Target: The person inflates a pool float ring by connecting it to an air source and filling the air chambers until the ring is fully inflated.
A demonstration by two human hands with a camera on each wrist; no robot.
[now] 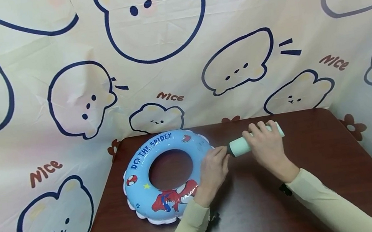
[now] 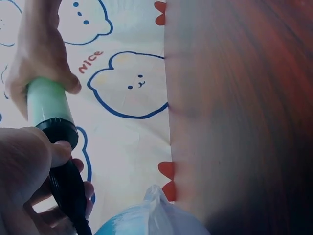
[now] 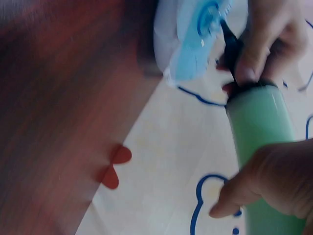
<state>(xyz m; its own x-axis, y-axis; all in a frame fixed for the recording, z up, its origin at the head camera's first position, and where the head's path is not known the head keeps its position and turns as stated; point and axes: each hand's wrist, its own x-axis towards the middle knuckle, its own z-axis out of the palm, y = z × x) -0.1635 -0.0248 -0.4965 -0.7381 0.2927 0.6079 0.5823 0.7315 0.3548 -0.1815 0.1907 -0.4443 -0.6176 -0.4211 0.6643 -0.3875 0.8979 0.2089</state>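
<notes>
A light green hand pump [image 1: 240, 147] with a black end piece is held level above the table, between my two hands. My left hand [image 1: 211, 171] grips the pump's black nozzle [image 2: 67, 188], thumb pressed against it in the left wrist view. Around the green barrel [image 3: 259, 117] curls my right hand [image 1: 268, 150], farther from the ring. A blue inflatable swim ring [image 1: 138, 193] with a red cartoon figure lies to the left, partly covered by my left hand. In the right wrist view the nozzle's tip meets the ring at its clear valve [image 3: 209, 19]; how deep it sits cannot be told.
The dark brown wooden table [image 1: 326, 176] carries the ring. Behind and at the sides hangs a pale cloth [image 1: 181, 74] printed with cartoon bears, running along the table's far edge.
</notes>
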